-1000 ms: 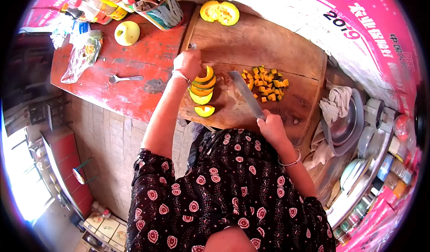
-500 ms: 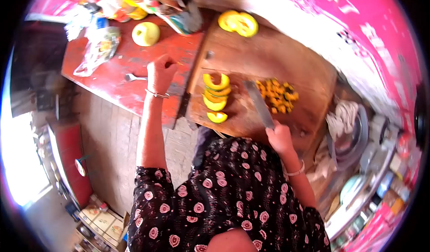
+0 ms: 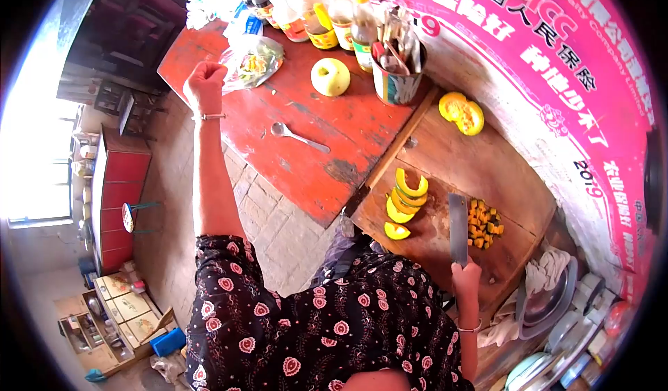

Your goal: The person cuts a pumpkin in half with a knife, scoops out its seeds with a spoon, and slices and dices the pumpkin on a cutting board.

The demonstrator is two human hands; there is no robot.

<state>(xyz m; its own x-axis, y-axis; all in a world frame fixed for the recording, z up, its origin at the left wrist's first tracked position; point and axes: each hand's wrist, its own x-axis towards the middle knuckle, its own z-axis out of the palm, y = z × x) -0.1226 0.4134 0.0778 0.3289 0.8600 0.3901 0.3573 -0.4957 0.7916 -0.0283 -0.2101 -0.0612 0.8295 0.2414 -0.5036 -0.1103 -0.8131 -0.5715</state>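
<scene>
My left hand (image 3: 204,85) is raised past the left edge of the red table, closed in a fist; whatever it may hold is hidden. My right hand (image 3: 466,278) grips a kitchen knife (image 3: 458,227) with a broad blade, lying over the wooden board. To the blade's right is a pile of diced pumpkin (image 3: 483,225). On its left, curved pumpkin slices (image 3: 403,209) lean in a row, with a smaller pumpkin piece (image 3: 396,232) in front. A cut pumpkin (image 3: 460,115) rests at the board's far end.
The red table (image 3: 278,165) carries a spoon (image 3: 299,137), a pale round fruit (image 3: 330,76), a plastic bag (image 3: 257,62), several bottles (image 3: 341,19) and a utensil holder (image 3: 396,81). A basin with a cloth (image 3: 547,273) stands right of the board. A stool (image 3: 128,217) is at far left.
My view has swung left. My closed left hand has moved from above the red table out beyond its left edge. My right hand still holds the knife beside the diced pumpkin.
</scene>
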